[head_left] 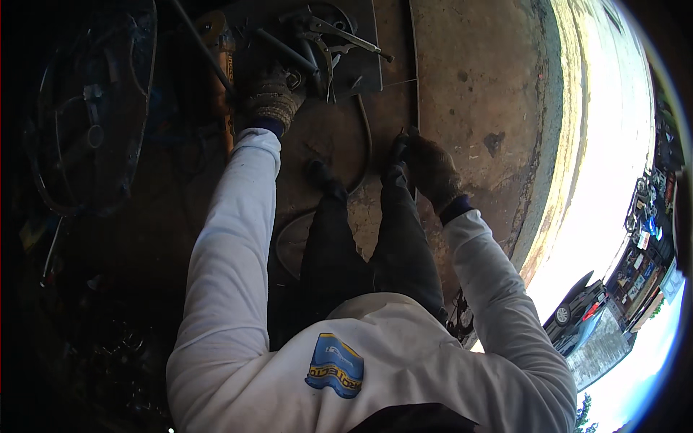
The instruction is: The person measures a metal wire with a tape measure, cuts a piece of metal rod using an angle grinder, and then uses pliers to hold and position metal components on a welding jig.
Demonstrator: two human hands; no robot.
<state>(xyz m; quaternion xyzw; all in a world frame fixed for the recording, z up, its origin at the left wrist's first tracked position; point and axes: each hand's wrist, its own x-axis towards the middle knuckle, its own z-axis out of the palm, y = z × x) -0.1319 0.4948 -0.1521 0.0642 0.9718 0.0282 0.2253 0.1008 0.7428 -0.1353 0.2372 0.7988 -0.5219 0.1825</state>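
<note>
My left hand [273, 95], in a knit work glove, is at the metal plate [367, 43], its fingers curled in shadow beside a dark metal tube [287, 50]. What they grip is hard to see. Locking pliers [339, 30] are clamped at the work just past the tube, their handles pointing right. To the right and nearer me, my right hand [433, 169], gloved too, hangs closed above the floor by my shoe. Something small and dark shows at its fingertips, too unclear to name.
An orange jack-like post [225, 65] stands left of the plate. Farther left is a dark oval metal frame [94, 108]. A hose [367, 137] curves over the stained floor [476, 86] near my feet. Bright ground and a parked car [577, 310] lie to the right.
</note>
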